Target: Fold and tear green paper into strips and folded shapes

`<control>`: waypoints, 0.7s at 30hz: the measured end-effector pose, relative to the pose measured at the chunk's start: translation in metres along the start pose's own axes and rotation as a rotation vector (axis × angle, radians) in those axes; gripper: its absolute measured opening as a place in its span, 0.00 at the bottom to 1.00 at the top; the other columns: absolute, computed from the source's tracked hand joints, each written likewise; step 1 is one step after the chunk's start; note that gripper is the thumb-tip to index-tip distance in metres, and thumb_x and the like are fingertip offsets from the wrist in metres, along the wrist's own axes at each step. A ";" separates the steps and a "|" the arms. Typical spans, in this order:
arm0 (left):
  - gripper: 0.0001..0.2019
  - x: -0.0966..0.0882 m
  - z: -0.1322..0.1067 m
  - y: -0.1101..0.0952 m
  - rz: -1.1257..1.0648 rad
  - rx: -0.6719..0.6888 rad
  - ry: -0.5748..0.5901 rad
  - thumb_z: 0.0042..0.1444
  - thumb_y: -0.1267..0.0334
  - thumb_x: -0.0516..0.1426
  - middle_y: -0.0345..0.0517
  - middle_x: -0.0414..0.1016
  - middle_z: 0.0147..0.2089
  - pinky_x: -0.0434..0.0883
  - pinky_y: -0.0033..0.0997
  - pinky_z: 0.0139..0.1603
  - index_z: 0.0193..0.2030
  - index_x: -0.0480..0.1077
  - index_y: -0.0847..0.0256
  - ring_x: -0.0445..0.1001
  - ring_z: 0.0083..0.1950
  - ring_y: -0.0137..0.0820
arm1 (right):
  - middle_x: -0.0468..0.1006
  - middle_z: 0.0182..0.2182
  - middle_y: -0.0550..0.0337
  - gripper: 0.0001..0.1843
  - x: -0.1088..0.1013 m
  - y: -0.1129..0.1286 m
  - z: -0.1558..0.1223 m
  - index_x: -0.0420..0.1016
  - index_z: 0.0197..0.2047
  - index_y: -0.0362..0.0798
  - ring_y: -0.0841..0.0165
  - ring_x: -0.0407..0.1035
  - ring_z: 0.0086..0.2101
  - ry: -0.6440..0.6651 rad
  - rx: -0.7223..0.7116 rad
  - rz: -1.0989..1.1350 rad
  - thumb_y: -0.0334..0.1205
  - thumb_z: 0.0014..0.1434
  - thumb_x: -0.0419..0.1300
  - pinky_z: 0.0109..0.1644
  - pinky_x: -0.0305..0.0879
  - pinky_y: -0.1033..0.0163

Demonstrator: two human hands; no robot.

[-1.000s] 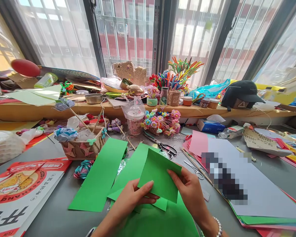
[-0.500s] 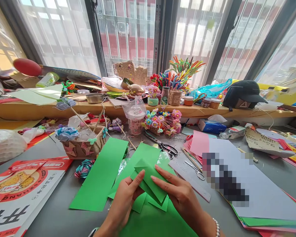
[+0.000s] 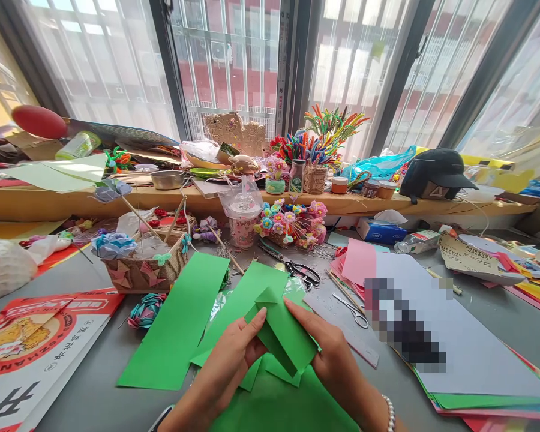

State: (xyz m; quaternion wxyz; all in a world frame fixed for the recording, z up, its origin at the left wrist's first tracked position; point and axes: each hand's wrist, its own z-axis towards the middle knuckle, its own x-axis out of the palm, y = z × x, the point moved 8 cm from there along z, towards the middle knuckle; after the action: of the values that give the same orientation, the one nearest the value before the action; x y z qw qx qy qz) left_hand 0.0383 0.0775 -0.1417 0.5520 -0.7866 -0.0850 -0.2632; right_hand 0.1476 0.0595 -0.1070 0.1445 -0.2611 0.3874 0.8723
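Between my hands is a folded piece of green paper [image 3: 290, 333], with a pointed flap at its top and a loose, slightly raised layer. My left hand [image 3: 236, 354] pinches its left side, thumb on top and fingers underneath. On the other side my right hand [image 3: 333, 351] grips the right edge, its index finger lying along the upper side and its other fingers partly hidden. Beneath lies a larger green sheet [image 3: 279, 405] with smaller green pieces on it. Long green strips [image 3: 180, 324] lie just beyond and to the left.
Black-handled scissors [image 3: 303, 270] and small silver scissors [image 3: 353, 309] lie beyond my right hand. A stack of coloured paper [image 3: 472, 336] is on the right. At left stand a decorated basket [image 3: 144, 273] and a printed bag [image 3: 40, 342]. A lidded cup [image 3: 243, 222] stands before the sill.
My right hand has shifted its fingers toward the paper's right edge, uncovering more of its face. The folded paper has turned slightly and its lower layer has opened a little.
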 end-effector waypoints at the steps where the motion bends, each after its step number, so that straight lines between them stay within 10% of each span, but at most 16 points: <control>1: 0.11 0.005 0.002 0.001 -0.025 -0.007 0.052 0.51 0.62 0.56 0.50 0.77 0.38 0.68 0.32 0.45 0.39 0.73 0.67 0.73 0.41 0.36 | 0.67 0.51 0.57 0.27 -0.003 -0.004 -0.001 0.56 0.57 0.50 0.65 0.63 0.49 -0.037 0.031 -0.004 0.27 0.53 0.49 0.50 0.63 0.61; 5: 0.11 0.015 0.008 0.006 -0.069 -0.010 0.157 0.54 0.64 0.54 0.50 0.75 0.41 0.66 0.33 0.47 0.43 0.70 0.65 0.71 0.44 0.36 | 0.67 0.51 0.56 0.26 -0.011 -0.011 -0.003 0.57 0.57 0.49 0.65 0.63 0.49 -0.114 0.083 -0.046 0.27 0.54 0.49 0.51 0.62 0.60; 13: 0.10 -0.012 0.012 0.017 0.095 0.041 -0.138 0.45 0.61 0.60 0.46 0.77 0.34 0.68 0.31 0.41 0.35 0.73 0.64 0.74 0.38 0.35 | 0.60 0.55 0.58 0.29 -0.006 -0.009 -0.001 0.56 0.57 0.52 0.66 0.58 0.52 -0.032 0.045 -0.114 0.23 0.53 0.47 0.53 0.59 0.58; 21: 0.12 -0.019 0.012 0.013 0.064 0.105 -0.176 0.46 0.62 0.59 0.48 0.77 0.39 0.68 0.31 0.41 0.39 0.73 0.64 0.74 0.40 0.36 | 0.55 0.57 0.53 0.30 0.003 0.005 -0.001 0.57 0.57 0.50 0.64 0.58 0.52 0.067 -0.129 -0.285 0.20 0.53 0.40 0.51 0.62 0.58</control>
State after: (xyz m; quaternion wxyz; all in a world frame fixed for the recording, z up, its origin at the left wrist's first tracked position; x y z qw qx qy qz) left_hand 0.0315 0.0862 -0.1648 0.5909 -0.7791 -0.1215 -0.1706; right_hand 0.1431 0.0554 -0.1069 0.2371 -0.3510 0.2941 0.8568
